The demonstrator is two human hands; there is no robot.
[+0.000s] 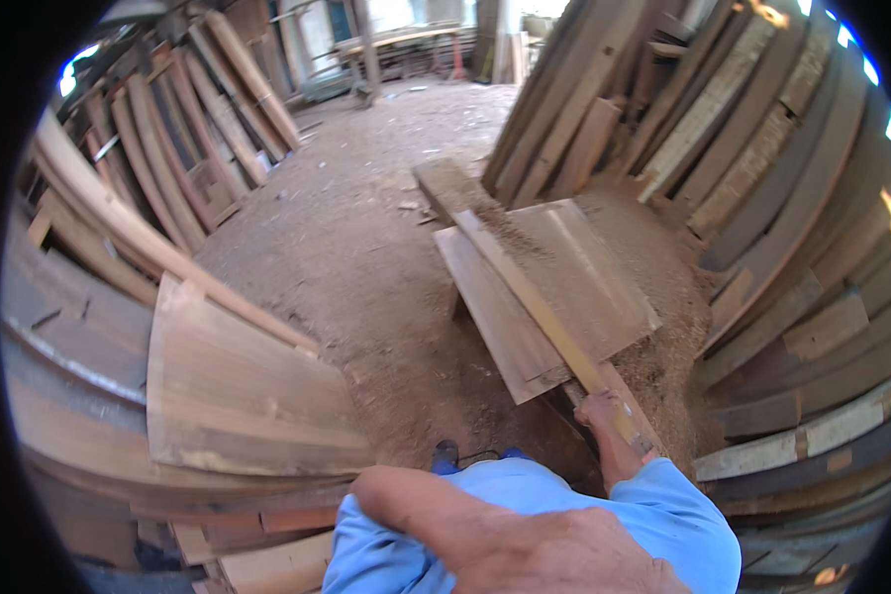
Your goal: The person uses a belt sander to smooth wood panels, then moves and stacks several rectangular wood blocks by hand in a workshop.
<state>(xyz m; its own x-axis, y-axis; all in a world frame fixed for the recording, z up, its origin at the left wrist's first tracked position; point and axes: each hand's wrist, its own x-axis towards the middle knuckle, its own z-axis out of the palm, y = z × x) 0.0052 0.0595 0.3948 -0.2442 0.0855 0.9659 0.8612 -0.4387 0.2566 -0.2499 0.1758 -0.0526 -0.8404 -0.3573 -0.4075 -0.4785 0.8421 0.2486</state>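
My right hand (601, 408) is closed around the near end of a long, narrow yellowish wooden strip (530, 297). The strip lies slantwise across wide wooden boards (589, 267), which rest on a low wooden support (447, 185). Part of the strip's near end shows beyond the hand. Bent across my body in a light-blue shirt, the left arm brings my left hand (594, 554) up close at the lower edge. Its back faces up and its fingers are hidden, so I cannot see whether it holds anything.
A wide flat panel (247, 386) leans at the left beside stacked planks (79, 327). Tall boards (574, 89) stand beyond the support, and more timber (802, 188) lines the right side. Sawdust and shavings (678, 386) cover the ground around the support. A workbench (401, 40) stands far back.
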